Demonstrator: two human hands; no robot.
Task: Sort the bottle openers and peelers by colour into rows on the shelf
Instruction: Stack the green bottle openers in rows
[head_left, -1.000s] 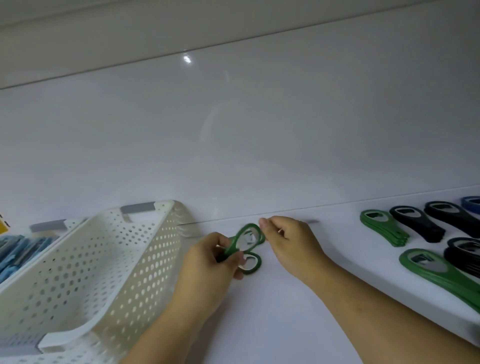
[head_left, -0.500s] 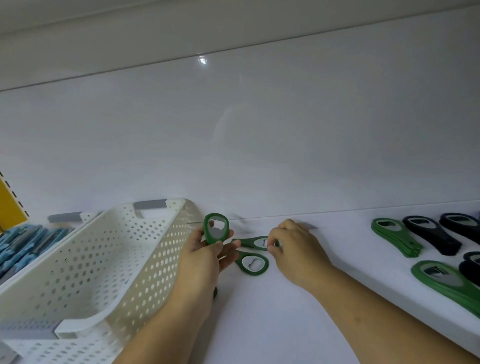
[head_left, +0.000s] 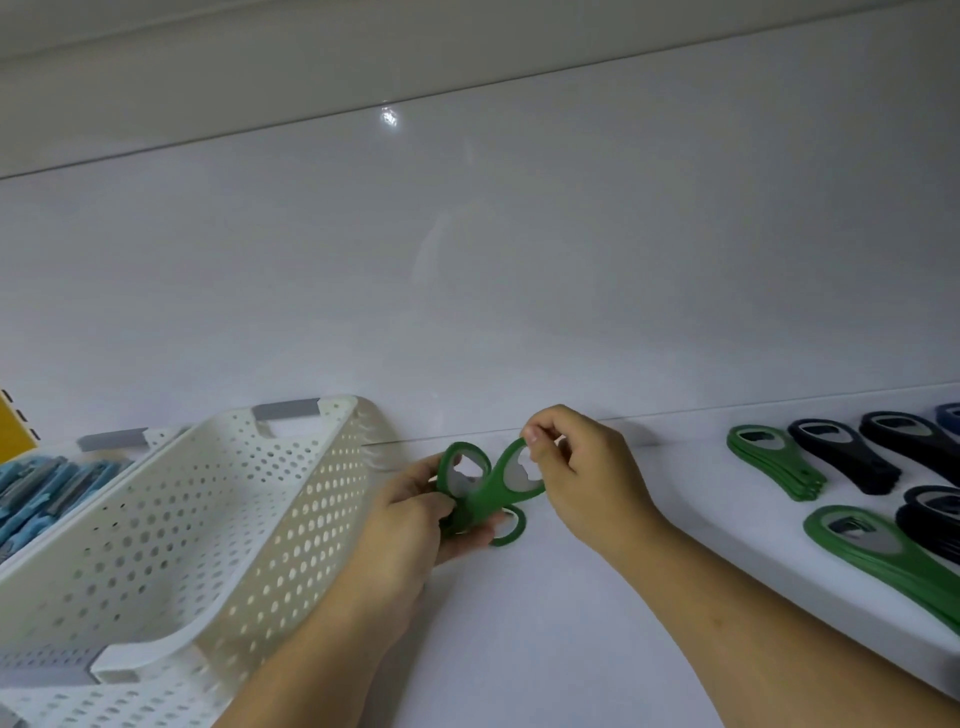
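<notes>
White laminate shelf (head_left: 519, 649), glossy white back panel (head_left: 467, 260) behind it. Left hand (head_left: 410, 519): fingers curled round the handles of green plastic bottle openers with oval ring heads and metal inserts; first green opener (head_left: 442, 470) stands ring-up above the thumb. Right hand (head_left: 582, 478): thumb and forefinger pinch the top rim of the second green opener (head_left: 488, 501), which is tilted, its handle running down into the left hand's grip. A third green ring (head_left: 519, 527) shows under the left fingertips; held or lying on the shelf, cannot tell. All three sit near the back of the shelf. Just left of the left hand: white perforated plastic basket (head_left: 291, 493) with grey handle grips. Beyond it, a second basket (head_left: 156, 434) holding blurred blue items (head_left: 36, 488). Well apart to the right, back row: stack of green openers (head_left: 774, 467), dark openers (head_left: 841, 462) beside it, one blue opener (head_left: 949, 415) at the frame edge. Front row: larger green stack (head_left: 883, 556), dark stack (head_left: 930, 519) just behind it
</notes>
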